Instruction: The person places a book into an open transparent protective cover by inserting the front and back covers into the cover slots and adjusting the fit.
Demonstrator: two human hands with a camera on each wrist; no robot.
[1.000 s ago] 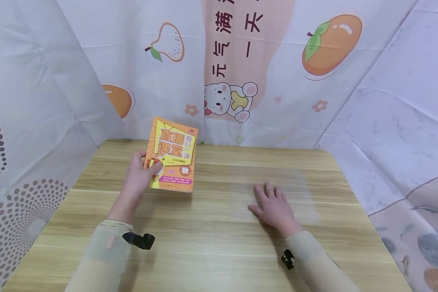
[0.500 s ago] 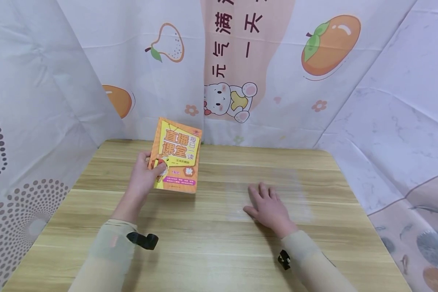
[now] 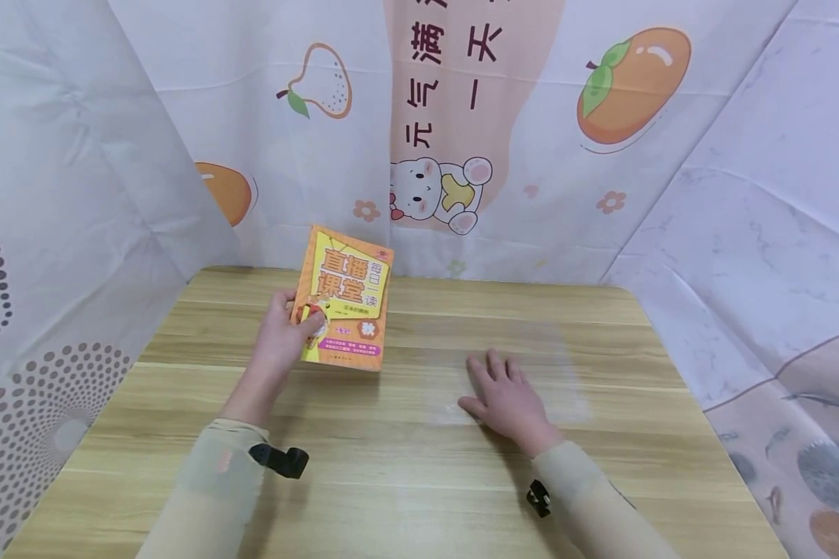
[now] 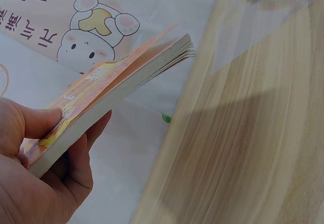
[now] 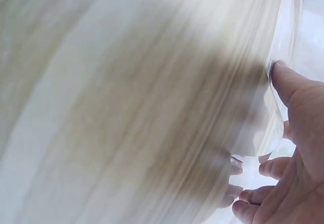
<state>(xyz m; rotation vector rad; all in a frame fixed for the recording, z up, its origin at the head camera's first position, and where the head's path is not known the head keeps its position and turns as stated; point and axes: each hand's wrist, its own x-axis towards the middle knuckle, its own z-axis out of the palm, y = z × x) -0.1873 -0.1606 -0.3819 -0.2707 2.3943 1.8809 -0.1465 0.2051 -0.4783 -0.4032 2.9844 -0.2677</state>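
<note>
My left hand (image 3: 277,341) holds an orange and yellow paperback book (image 3: 349,283) by its left side, front cover up and tilted above the table. In the left wrist view, the thumb lies on the cover and the fingers are beneath; the cover (image 4: 119,71) lifts a little from the pages. My right hand (image 3: 509,402) rests with spread fingers on a clear plastic sheet (image 3: 562,380) on the table, right of the book. Close up in the right wrist view, the sheet (image 5: 260,128) bends at the thumb and fingertips.
A wood-grain table (image 3: 405,481) lies beneath both hands. Behind it hangs a white curtain (image 3: 252,116) with printed fruit and a cartoon figure, and more cloth hangs at both sides. A black camera mount (image 3: 280,460) sticks out from the left wrist.
The book and my left hand have shifted slightly right. My right hand has moved a little left, and the clear plastic sheet has slid left with it.
</note>
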